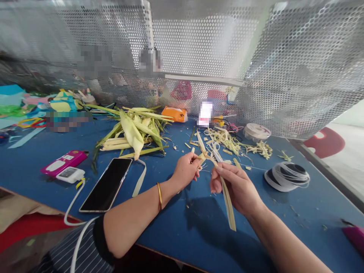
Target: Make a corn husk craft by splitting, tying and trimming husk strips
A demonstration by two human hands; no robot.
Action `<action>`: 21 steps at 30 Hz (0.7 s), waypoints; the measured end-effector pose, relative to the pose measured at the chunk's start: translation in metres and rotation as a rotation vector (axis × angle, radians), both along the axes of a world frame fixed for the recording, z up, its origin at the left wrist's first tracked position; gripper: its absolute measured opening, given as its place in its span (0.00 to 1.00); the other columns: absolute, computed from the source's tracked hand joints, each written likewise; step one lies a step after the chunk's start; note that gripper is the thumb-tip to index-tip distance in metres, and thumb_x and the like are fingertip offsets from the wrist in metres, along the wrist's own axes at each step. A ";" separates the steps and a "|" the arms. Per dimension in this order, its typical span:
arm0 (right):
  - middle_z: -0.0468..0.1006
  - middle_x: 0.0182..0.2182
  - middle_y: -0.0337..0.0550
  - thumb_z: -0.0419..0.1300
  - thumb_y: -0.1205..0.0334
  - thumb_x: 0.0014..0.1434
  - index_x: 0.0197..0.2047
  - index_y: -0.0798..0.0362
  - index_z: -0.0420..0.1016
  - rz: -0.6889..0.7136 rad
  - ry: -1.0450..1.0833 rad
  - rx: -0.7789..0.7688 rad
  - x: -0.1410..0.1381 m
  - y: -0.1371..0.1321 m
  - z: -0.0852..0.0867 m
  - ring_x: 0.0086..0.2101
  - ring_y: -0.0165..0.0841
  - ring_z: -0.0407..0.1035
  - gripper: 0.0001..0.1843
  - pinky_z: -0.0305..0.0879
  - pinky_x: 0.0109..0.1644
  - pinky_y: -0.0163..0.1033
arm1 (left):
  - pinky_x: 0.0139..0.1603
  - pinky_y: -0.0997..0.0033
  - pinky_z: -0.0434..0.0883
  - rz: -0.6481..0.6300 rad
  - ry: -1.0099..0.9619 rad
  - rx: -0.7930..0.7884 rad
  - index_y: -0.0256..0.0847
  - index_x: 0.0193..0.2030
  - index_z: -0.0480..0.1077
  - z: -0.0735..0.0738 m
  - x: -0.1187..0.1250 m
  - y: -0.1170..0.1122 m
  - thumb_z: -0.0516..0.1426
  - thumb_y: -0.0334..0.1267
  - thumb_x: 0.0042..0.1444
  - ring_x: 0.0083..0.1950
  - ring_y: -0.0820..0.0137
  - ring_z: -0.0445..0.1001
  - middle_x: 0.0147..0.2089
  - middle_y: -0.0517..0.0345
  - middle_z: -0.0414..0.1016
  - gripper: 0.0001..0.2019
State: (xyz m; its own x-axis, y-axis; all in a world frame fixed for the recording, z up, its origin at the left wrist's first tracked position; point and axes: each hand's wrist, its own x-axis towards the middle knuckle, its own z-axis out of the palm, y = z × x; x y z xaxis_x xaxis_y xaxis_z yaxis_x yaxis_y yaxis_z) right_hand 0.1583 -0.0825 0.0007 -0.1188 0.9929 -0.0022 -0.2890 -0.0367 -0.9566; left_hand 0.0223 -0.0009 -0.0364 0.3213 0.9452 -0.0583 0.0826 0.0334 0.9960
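My left hand (186, 168) is closed in a pinch on the crossing point of pale leaf strips (205, 153) just above the blue table (199, 223). A gold bangle sits on that wrist. My right hand (236, 185) is wrapped round a long strip (229, 206) that runs down through the fist and sticks out below it toward me. Both hands meet over the middle of the table, a few centimetres apart. More strips fan upward from the pinched spot.
A pile of green and yellow leaves (133, 131) lies at the back left. A black phone (106, 184) and a pink device (64, 162) sit left. Leaf scraps (236, 142), a tape roll (256, 131) and a coil of cord (286, 175) lie right. Perforated metal screens stand behind.
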 end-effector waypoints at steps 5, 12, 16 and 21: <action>0.65 0.12 0.35 0.61 0.56 0.58 0.26 0.53 0.74 -0.007 0.180 0.148 0.007 -0.004 0.015 0.18 0.29 0.64 0.12 0.58 0.25 0.35 | 0.14 0.80 0.62 0.032 0.052 -0.027 0.40 0.28 0.64 0.000 0.001 0.002 0.54 0.35 0.59 0.16 0.78 0.63 0.20 0.65 0.66 0.08; 0.47 0.11 0.29 0.64 0.57 0.55 0.26 0.49 0.75 -0.063 0.321 0.327 0.033 -0.012 0.032 0.14 0.24 0.47 0.09 0.49 0.22 0.35 | 0.15 0.79 0.62 0.090 0.083 -0.109 0.39 0.27 0.63 -0.001 -0.001 0.007 0.54 0.33 0.60 0.16 0.79 0.64 0.22 0.64 0.66 0.10; 0.54 0.17 0.33 0.68 0.56 0.49 0.22 0.47 0.73 -0.228 0.349 0.341 0.040 -0.009 0.038 0.19 0.26 0.50 0.10 0.52 0.24 0.36 | 0.17 0.77 0.64 0.139 0.045 -0.211 0.38 0.27 0.64 0.006 -0.003 0.010 0.55 0.33 0.58 0.19 0.77 0.66 0.24 0.61 0.68 0.09; 0.57 0.17 0.34 0.66 0.51 0.47 0.25 0.52 0.77 -0.378 -0.058 -0.052 0.037 0.018 0.003 0.19 0.27 0.53 0.12 0.50 0.23 0.36 | 0.19 0.77 0.61 0.184 -0.047 -0.272 0.37 0.24 0.68 0.016 -0.008 0.010 0.61 0.37 0.51 0.20 0.78 0.63 0.22 0.62 0.67 0.09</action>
